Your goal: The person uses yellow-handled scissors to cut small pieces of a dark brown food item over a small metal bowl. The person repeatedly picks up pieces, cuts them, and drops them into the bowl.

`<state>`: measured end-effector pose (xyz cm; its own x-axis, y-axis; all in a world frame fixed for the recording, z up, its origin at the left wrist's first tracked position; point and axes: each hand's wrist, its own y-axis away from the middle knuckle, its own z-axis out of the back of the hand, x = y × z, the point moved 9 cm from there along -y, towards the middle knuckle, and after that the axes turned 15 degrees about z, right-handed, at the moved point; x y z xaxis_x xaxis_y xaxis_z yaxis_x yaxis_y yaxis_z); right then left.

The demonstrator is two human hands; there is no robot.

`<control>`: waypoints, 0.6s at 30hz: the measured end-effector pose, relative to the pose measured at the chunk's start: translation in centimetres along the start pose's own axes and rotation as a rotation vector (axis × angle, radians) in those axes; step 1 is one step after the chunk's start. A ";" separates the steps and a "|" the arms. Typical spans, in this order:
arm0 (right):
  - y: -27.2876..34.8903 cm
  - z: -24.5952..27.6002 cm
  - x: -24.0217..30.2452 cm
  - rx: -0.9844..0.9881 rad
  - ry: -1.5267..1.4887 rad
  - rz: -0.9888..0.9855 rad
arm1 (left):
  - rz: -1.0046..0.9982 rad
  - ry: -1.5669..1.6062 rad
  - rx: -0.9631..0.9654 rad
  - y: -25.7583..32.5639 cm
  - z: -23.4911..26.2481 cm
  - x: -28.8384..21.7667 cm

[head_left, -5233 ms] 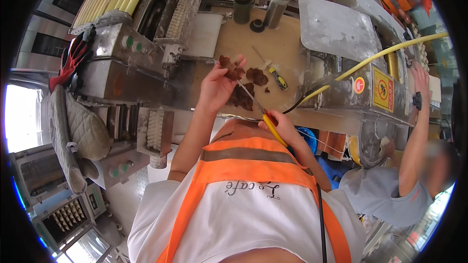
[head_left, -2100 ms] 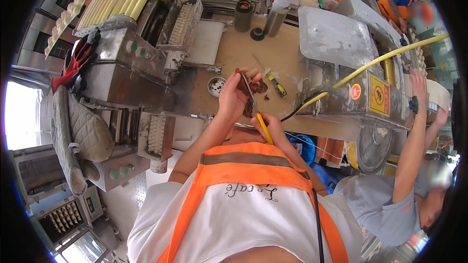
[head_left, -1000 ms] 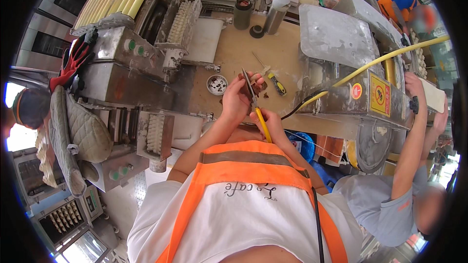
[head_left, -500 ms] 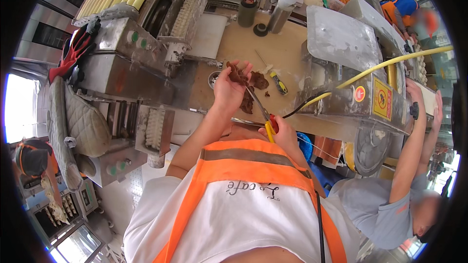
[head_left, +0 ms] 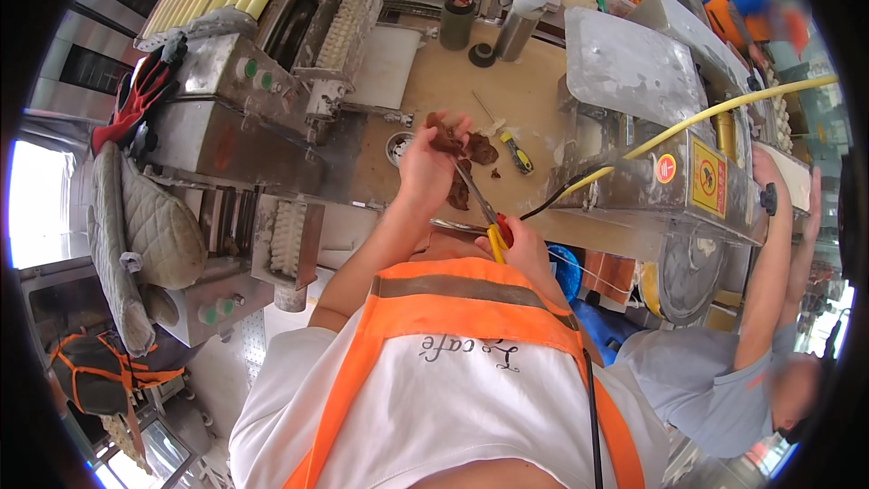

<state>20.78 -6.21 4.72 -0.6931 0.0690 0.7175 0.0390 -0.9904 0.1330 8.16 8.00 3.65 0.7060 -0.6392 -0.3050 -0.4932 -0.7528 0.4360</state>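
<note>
My left hand [head_left: 424,167] is raised over a wooden worktop [head_left: 453,100] and pinches a dark brown, ragged piece of dried food [head_left: 445,139]. My right hand [head_left: 522,249] sits close to my chest and grips scissors with yellow and red handles [head_left: 486,215]. Their blades point up toward the brown piece. More brown pieces [head_left: 480,150] lie on the worktop just beyond my left hand. A yellow and black utility knife [head_left: 518,153] rests to the right of them.
Steel dough machines [head_left: 226,109] stand left, another steel machine [head_left: 652,127] with a yellow hose [head_left: 724,109] right. Two cylindrical canisters [head_left: 489,23] and dough pieces sit at the back. A person in a grey shirt [head_left: 724,371] reaches up at lower right. Quilted mitts [head_left: 136,235] hang left.
My left hand has stayed near the brown pieces, lifting one slightly. The scissors in my right hand have kept their blades at that piece. The view shifted a little.
</note>
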 end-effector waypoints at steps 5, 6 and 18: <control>0.1 -0.2 -0.2 -0.042 -0.005 0.021 | -0.004 -0.062 0.001 0.0 -0.2 -0.2; 0.0 -0.2 -0.2 -0.049 0.001 0.027 | 0.003 -0.078 0.001 0.1 -0.2 0.1; -0.2 -0.5 -1.0 -0.049 -0.066 -0.006 | 0.070 -0.134 0.006 0.3 -1.3 1.5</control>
<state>21.11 -6.15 3.59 -0.6442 0.0807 0.7606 -0.0008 -0.9945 0.1048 9.69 7.00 4.43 0.5955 -0.7052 -0.3847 -0.5421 -0.7062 0.4553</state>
